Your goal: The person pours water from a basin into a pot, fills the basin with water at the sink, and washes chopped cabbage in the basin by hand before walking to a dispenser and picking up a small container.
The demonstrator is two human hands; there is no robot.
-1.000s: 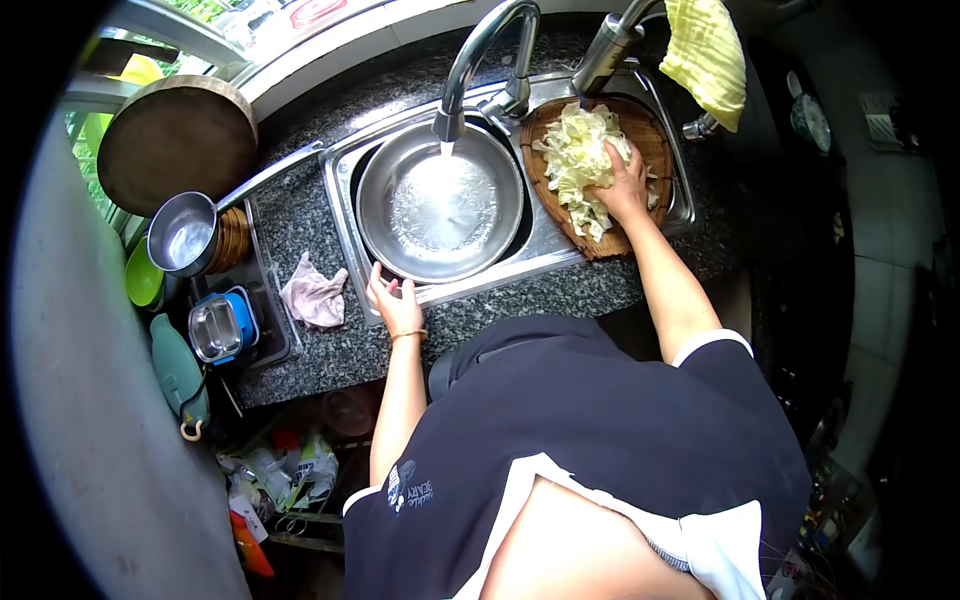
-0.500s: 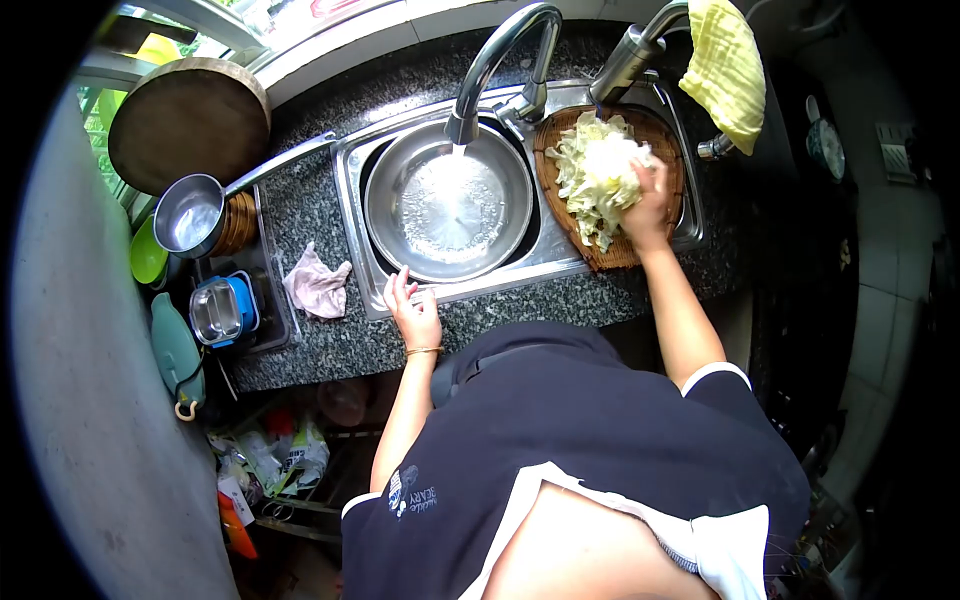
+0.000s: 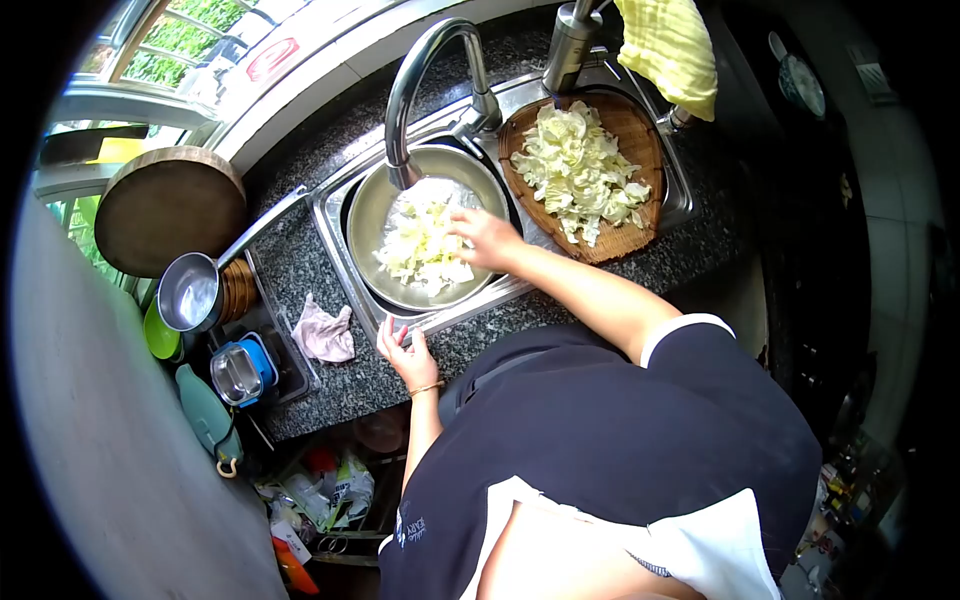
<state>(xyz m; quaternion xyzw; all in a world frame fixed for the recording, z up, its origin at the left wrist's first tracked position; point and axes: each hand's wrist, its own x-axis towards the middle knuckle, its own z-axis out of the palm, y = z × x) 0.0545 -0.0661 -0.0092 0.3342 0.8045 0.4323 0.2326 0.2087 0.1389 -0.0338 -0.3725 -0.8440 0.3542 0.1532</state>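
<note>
Right hand (image 3: 487, 241): fingers parted at leaves (image 3: 420, 246), 3 o'clock in the bowl (image 3: 370, 222). Left hand (image 3: 411, 360): fingers parted, 6 o'clock from bowl. Basket (image 3: 640, 142): 2 o'clock from bowl.

We see a smooth, shiny metal bowl (image 3: 368, 215), a glossy metal tap (image 3: 397, 120), a rough, woven, wood-like basket (image 3: 640, 130), a polished stone counter (image 3: 372, 382), a matt wooden board (image 3: 170, 212) and a dull cloth rag (image 3: 323, 330).
</note>
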